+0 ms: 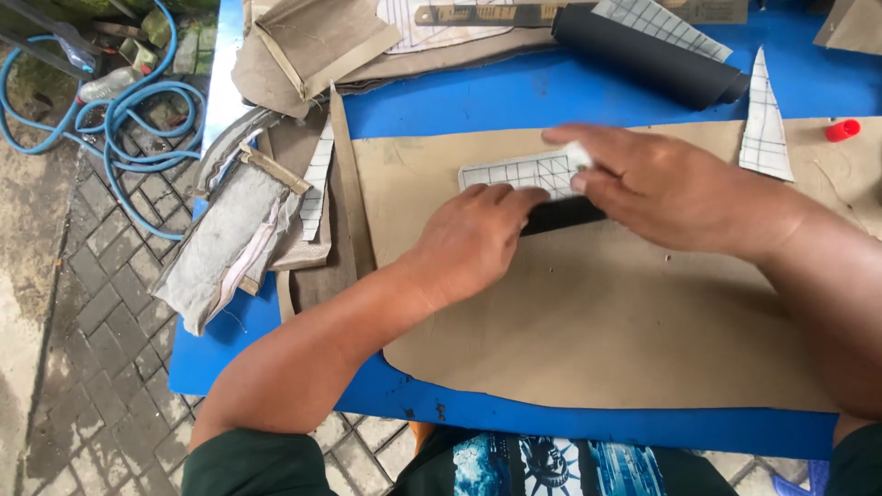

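Both hands flat, left hand point(473, 241) and right hand point(671, 188) fingers pressed together, pinning thin gridded pattern point(524, 172) (floppy-looking, edges best) onto black strip point(560, 215).

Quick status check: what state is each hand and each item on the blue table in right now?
left hand: flat, pressing the black strip
right hand: pressing white chalk on the grid pattern piece
tan sheet: spread flat
black roll: rolled up
red cap: lying loose
blue hose: coiled on the ground
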